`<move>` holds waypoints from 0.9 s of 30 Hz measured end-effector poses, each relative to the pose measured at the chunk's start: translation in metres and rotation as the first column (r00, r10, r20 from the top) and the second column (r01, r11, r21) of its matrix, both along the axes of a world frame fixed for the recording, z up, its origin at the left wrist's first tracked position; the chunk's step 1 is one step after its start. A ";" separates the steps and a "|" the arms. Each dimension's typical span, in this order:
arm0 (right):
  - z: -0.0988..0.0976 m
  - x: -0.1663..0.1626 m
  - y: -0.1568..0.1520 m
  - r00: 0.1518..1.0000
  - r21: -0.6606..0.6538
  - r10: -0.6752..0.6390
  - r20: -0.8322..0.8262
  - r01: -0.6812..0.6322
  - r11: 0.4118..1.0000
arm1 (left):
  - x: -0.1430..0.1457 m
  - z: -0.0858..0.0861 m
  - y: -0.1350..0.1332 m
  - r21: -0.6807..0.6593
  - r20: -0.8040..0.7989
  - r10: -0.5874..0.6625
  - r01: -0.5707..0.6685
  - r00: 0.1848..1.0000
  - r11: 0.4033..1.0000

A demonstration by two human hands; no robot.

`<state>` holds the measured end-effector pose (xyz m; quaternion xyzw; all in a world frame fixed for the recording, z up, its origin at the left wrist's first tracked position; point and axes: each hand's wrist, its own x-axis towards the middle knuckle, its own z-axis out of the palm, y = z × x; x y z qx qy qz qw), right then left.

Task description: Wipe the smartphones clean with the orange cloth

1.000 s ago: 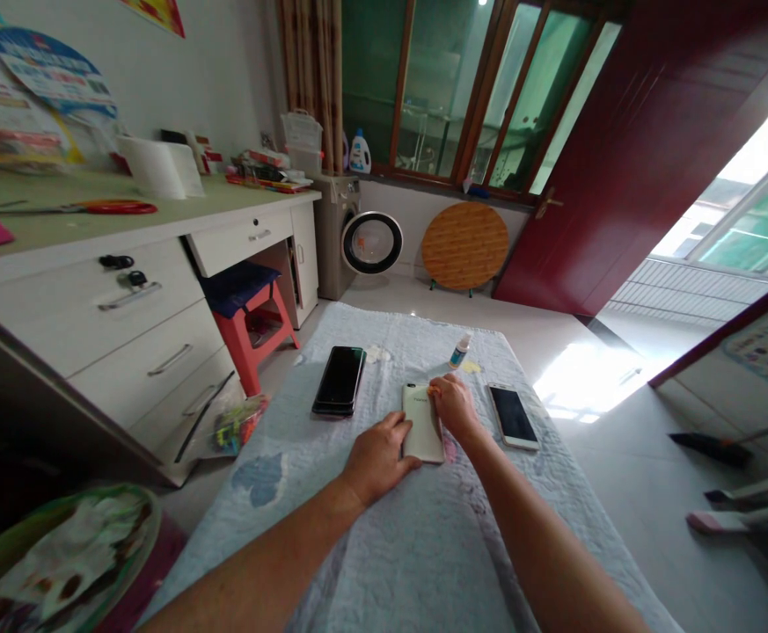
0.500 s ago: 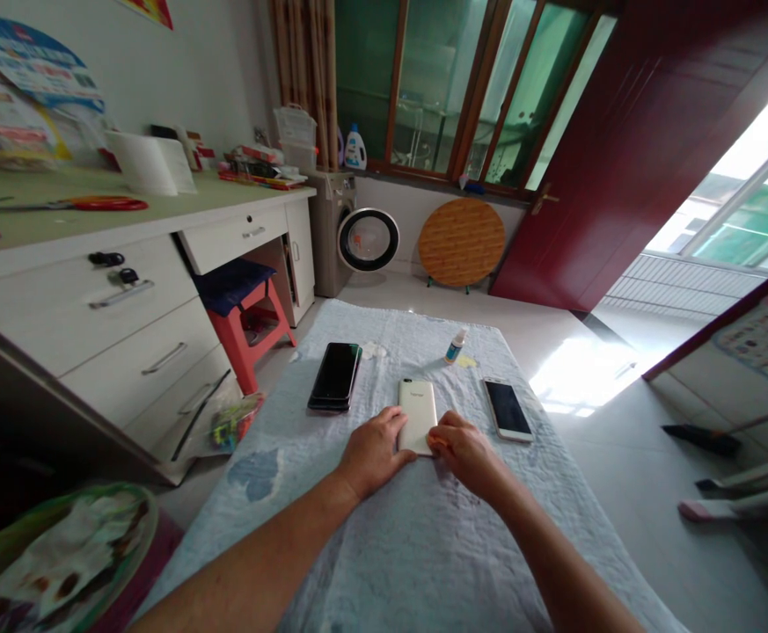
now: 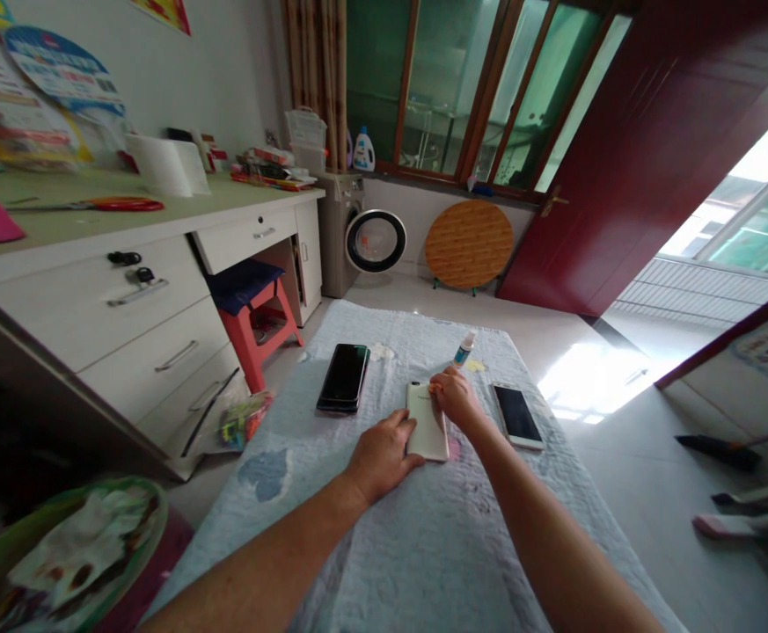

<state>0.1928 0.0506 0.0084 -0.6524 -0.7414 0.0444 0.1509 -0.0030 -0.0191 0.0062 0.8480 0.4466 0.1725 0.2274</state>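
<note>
A white smartphone (image 3: 427, 431) lies back side up on the cloth-covered table. My left hand (image 3: 384, 453) grips it by its left side and lower edge, the thumb at the bottom corner. At its upper right, the fingers of my right hand (image 3: 455, 394) are pinched round a small orange thing (image 3: 434, 388), mostly hidden, and press it on the back cover. Just beyond that hand stands a small spray bottle (image 3: 464, 349) with a clear cap. Dark smartphones (image 3: 344, 376), seemingly stacked, lie to the left, and another white smartphone (image 3: 517, 416) rests screen up on the right.
A pale blue patterned cloth (image 3: 331, 527) covers the table. To the left are a bin (image 3: 159, 519) with waste, a red stool (image 3: 258, 325) and a white desk (image 3: 93, 316). Behind stand a washing machine (image 3: 340, 237) with its door open and a round wooden tabletop (image 3: 469, 244).
My right hand has slid from the phone's lower right edge up to its top right, keeping the orange thing. My left hand stays on the phone. The view has shifted slightly.
</note>
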 end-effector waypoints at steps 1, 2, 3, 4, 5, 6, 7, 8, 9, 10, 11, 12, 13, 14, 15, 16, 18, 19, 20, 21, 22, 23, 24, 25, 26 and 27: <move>0.001 -0.002 0.004 1.000 -0.006 -0.003 0.010 0.003 1.000 | 0.000 0.001 0.000 0.001 -0.010 0.001 -0.001 1.000 1.000; 0.001 -0.005 0.007 1.000 -0.011 -0.001 0.017 0.001 1.000 | 0.000 0.001 -0.001 0.002 -0.019 0.003 -0.003 1.000 1.000; 0.002 -0.008 0.010 1.000 -0.016 0.006 0.021 -0.006 1.000 | 0.000 0.002 -0.001 0.002 -0.027 0.003 -0.003 1.000 1.000; 0.002 -0.012 0.012 1.000 -0.020 0.016 0.023 -0.016 1.000 | 0.000 0.003 -0.001 -0.001 -0.033 0.001 -0.001 0.999 1.000; 0.002 -0.016 0.015 0.999 -0.024 0.027 0.027 -0.026 0.999 | -0.001 0.004 -0.001 -0.006 -0.038 -0.002 0.001 0.999 1.000; 0.002 -0.021 0.017 0.999 -0.027 0.038 0.030 -0.037 0.999 | -0.001 0.004 -0.001 -0.013 -0.041 -0.006 0.005 0.999 1.000; 0.001 -0.026 0.019 0.998 -0.029 0.049 0.033 -0.048 0.998 | -0.001 0.005 -0.001 -0.021 -0.041 -0.011 0.010 0.999 1.000; 0.001 -0.031 0.020 0.997 -0.031 0.061 0.036 -0.060 0.998 | -0.001 0.006 0.000 -0.027 -0.038 -0.017 0.016 0.999 1.000; 0.000 -0.036 0.022 0.997 -0.033 0.074 0.038 -0.073 0.997 | -0.001 0.006 0.000 -0.029 -0.032 -0.019 0.018 0.999 0.999; 0.000 -0.041 0.023 0.995 -0.037 0.089 0.040 -0.087 0.996 | -0.001 0.006 0.000 -0.029 -0.025 -0.019 0.018 1.000 0.999; -0.001 -0.045 0.024 0.994 -0.042 0.103 0.042 -0.102 0.994 | 0.000 0.005 0.000 -0.026 -0.016 -0.019 0.018 1.000 0.999; -0.002 -0.048 0.024 0.992 -0.047 0.118 0.043 -0.116 0.992 | 0.000 0.005 0.000 -0.022 -0.010 -0.016 0.016 1.000 1.000; -0.002 -0.051 0.025 0.990 -0.052 0.132 0.044 -0.130 0.990 | 0.000 0.004 0.001 -0.018 -0.005 -0.013 0.013 1.000 1.000; -0.002 -0.052 0.025 0.989 -0.057 0.143 0.046 -0.140 0.988 | 0.000 0.002 0.000 -0.014 -0.001 -0.009 0.009 1.000 1.000; -0.002 -0.052 0.025 0.987 -0.061 0.151 0.047 -0.148 0.987 | 0.000 0.001 0.000 -0.011 0.001 -0.004 0.004 1.000 1.000; -0.002 -0.052 0.025 0.986 -0.065 0.158 0.048 -0.154 0.986 | 0.000 0.000 0.000 -0.010 0.001 0.001 -0.001 1.000 1.000; -0.001 -0.047 0.024 0.986 -0.063 0.159 0.051 -0.155 0.986 | 0.000 -0.001 0.000 -0.008 -0.006 0.008 -0.008 1.000 1.000; 0.000 -0.044 0.023 0.987 -0.059 0.150 0.052 -0.147 0.987 | 0.000 -0.002 0.000 -0.006 -0.013 0.010 -0.010 1.000 1.000; 0.002 -0.039 0.022 0.989 -0.055 0.136 0.053 -0.133 0.990 | 0.000 -0.002 0.000 -0.002 -0.022 0.012 -0.012 1.000 1.000; 0.003 -0.034 0.021 0.991 -0.052 0.121 0.054 -0.118 0.992 | 0.000 -0.002 0.000 0.004 -0.029 0.012 -0.012 1.000 1.000; 0.004 -0.028 0.019 0.993 -0.051 0.104 0.056 -0.102 0.994 | 0.000 -0.002 0.000 0.010 -0.033 0.011 -0.011 0.999 1.000; 0.004 -0.022 0.018 0.994 -0.053 0.090 0.059 -0.087 0.995 | 0.000 -0.002 0.000 0.017 -0.035 0.010 -0.009 0.999 1.000; 0.005 -0.016 0.016 0.995 -0.056 0.080 0.063 -0.076 0.996 | 0.000 -0.003 0.000 0.021 -0.037 0.008 -0.008 0.999 1.000; 0.005 -0.009 0.015 0.995 -0.057 0.070 0.067 -0.066 0.996 | 0.000 -0.003 0.000 0.022 -0.039 0.005 -0.004 0.999 1.000; 0.005 -0.003 0.014 0.996 -0.057 0.059 0.072 -0.055 0.997 | 0.000 -0.004 0.000 0.023 -0.040 0.003 -0.002 0.999 1.000; 0.005 0.002 0.013 0.996 -0.058 0.049 0.078 -0.044 0.997 | 0.000 -0.004 0.000 0.024 -0.044 0.004 -0.003 0.999 1.000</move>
